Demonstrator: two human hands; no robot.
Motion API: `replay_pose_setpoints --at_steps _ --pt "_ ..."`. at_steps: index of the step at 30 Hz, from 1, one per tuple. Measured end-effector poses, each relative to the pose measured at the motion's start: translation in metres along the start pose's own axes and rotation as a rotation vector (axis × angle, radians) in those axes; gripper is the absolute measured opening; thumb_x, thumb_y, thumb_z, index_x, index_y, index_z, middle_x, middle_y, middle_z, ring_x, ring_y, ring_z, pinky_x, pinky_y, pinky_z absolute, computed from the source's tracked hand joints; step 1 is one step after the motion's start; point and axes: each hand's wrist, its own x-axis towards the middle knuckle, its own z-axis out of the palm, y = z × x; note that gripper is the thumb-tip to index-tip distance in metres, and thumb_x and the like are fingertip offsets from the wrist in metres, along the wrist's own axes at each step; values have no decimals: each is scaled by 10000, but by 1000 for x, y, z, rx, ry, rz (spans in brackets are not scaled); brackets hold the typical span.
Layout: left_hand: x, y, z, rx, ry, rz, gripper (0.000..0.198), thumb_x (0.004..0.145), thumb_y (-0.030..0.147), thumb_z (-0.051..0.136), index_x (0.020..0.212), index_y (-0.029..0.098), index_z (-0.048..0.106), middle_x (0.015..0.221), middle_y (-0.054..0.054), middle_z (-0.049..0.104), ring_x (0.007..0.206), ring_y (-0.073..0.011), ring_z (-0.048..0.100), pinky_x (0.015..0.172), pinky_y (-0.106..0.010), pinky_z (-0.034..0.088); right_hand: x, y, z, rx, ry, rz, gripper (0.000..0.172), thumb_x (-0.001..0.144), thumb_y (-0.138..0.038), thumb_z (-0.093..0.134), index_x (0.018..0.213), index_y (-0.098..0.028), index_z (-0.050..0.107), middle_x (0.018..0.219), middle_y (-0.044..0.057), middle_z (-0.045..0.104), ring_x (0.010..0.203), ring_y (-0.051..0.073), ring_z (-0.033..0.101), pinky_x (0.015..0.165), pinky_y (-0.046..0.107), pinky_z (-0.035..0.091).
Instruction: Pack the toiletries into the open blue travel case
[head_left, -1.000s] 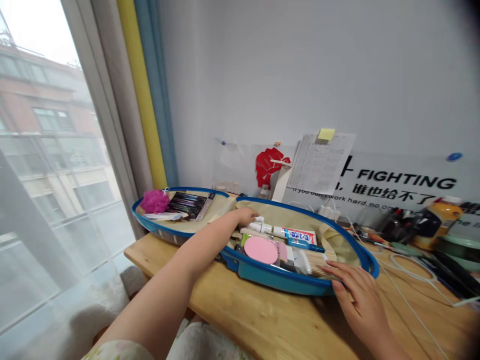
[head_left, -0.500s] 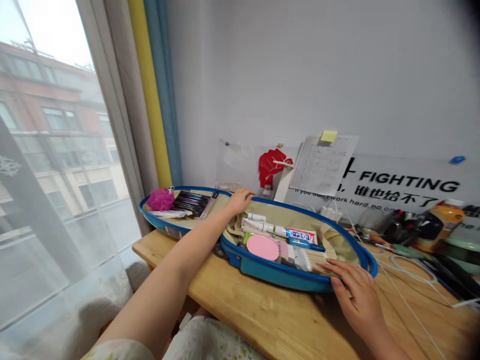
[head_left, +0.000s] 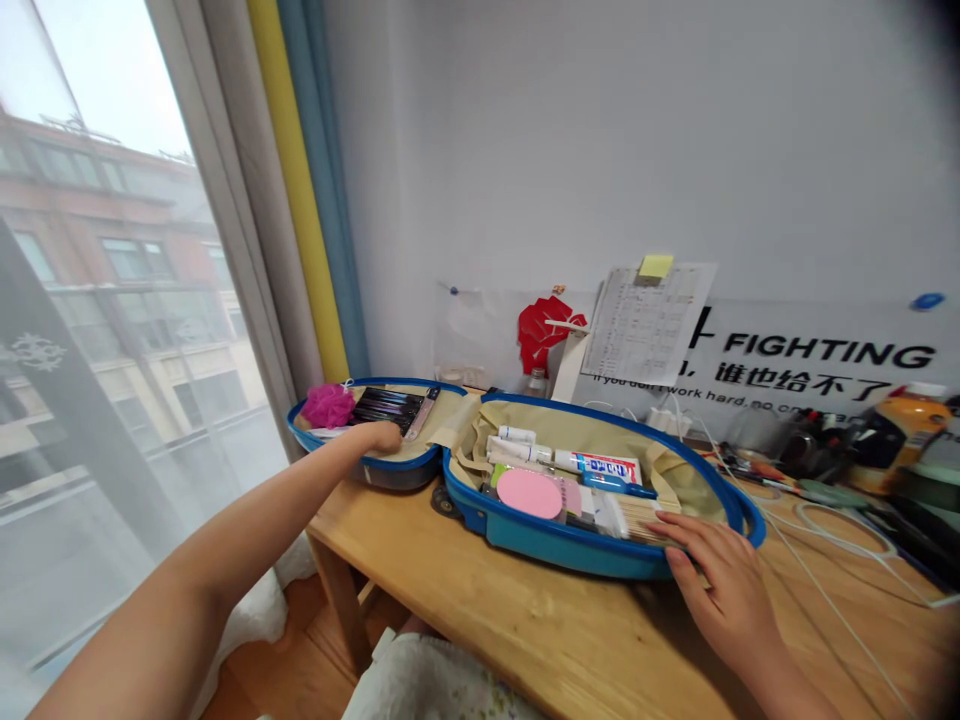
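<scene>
An open blue hard-shell case with a beige lining lies on the wooden desk, its two halves side by side. My left hand rests at the near rim of the smaller half, close to a black brush set and a pink mesh bath sponge. My right hand lies spread over the near rim of the larger half. Inside that half sit a pink oval sponge, a toothpaste tube, several small white tubes and a bundle of wooden sticks.
Cables cross the desk on the right, and a yellow-orange bottle and cluttered tools stand beyond them. Papers and a red paper cutout are fixed to the wall behind the case. A sheer curtain hangs at the left.
My left hand has moved left from the larger half's far rim to the smaller half's near rim. My view has shifted slightly. The right hand stays in place.
</scene>
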Motion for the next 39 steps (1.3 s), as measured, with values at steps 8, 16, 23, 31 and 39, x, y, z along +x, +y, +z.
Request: replay_pose_setpoints --at_steps 8,16,23,31,39 --pt "14 -19 15 -6 -7 -94 365 889 358 557 1194 159 529 1188 -90 557 1017 -208 577 847 -415 509 3 -2 -3 -23 34 -54 303 898 -400 401 945 -253 662 969 32 691 885 199 614 815 379 415" --pt "15 -35 20 -160 28 -109 516 792 359 622 1240 139 491 1143 -120 609 1002 -233 602 838 -330 494 2 -3 -3 -25 12 -10 333 893 -411 376 942 -257 667 973 35 697 889 204 620 818 386 421" --pt "6 -34 16 -218 -5 30 455 638 460 630 995 177 616 974 -56 693 901 -229 622 782 -293 484 2 -3 -5 -11 -27 14 330 882 -412 383 955 -263 668 992 41 691 916 212 619 837 394 423" --pt "0 -29 9 -159 -1 78 545 618 617 618 963 194 634 998 -64 699 925 -244 603 836 -311 456 3 -4 -5 -5 -12 7 331 890 -415 379 937 -256 665 982 40 696 916 208 623 826 392 422" --pt "-2 -21 8 -158 63 33 525 678 629 558 885 153 635 940 -130 698 926 -284 617 864 -355 441 3 -6 -6 -12 6 -11 300 888 -394 398 941 -264 664 984 27 694 909 198 625 840 386 419"
